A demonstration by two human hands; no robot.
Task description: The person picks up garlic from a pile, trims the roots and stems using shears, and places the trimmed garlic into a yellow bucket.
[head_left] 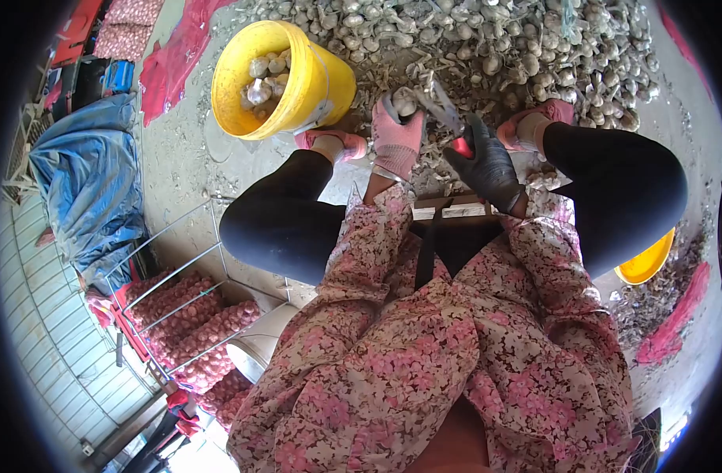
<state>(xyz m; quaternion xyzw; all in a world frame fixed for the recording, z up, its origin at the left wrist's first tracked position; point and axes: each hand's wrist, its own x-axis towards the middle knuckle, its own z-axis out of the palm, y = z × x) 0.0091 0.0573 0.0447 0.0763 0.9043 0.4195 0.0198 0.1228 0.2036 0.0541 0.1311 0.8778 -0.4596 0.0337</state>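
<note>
My left hand [397,140], in a pink glove, is closed around a garlic bulb [404,102], fingers curled about it. A dark grey glove covers my right hand [489,164], which grips a pair of pruning shears [443,109] with a red handle. The metal blades point up and to the left, close beside the bulb. Left of my hands a yellow bucket [335,88] stands tilted in this view, with several garlic bulbs [258,91] inside. Beyond both hands lies a large heap of garlic [526,51] with stalks.
My pink shoes [552,115] stand at the near edge of the heap. Net sacks of garlic [211,319] are stacked at lower left behind a metal frame [217,225]. A blue tarp [89,177] lies farther left. Another yellow container [647,260] sits to my right near red netting [675,319].
</note>
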